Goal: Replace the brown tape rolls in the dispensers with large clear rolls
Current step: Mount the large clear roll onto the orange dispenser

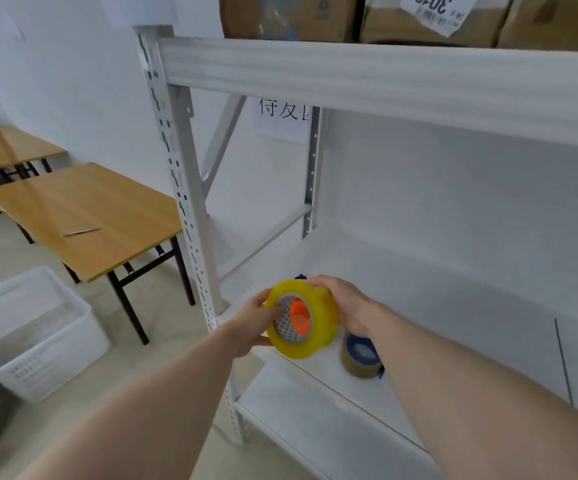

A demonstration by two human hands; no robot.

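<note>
While the person is standing at the white shelving rack point(190, 188), both hands are meeting around a large clear roll point(303, 318), yellowish in bulk, held in the air just above the front edge of the shelf board point(454, 306); the head view is the only one on offer, so everything is coming from there. The left hand point(251, 323) is cupping the near face of the roll, fingertips reaching onto the printed cardboard core; the right hand point(344, 306) is curling over the far rim from behind and above; so both are gripping the same roll, one on each side. An orange part point(299, 317), which I am taking to be a dispenser hub though most of it is hidden, is showing through the core, so the roll's axis is pointing back toward the person and slightly to their left, running roughly from one palm to the other. That axis is what the next move seems to depend on: seating the roll would mean pressing along that line, with the left hand nearer the open face. Just below the right wrist, a brown tape roll point(362, 363) is sitting on the shelf on its blue dispenser part point(362, 348), near but not touching the clear roll. Off to the left, a wooden table point(83, 216) and a white basket point(38, 334) are standing well apart.
</note>
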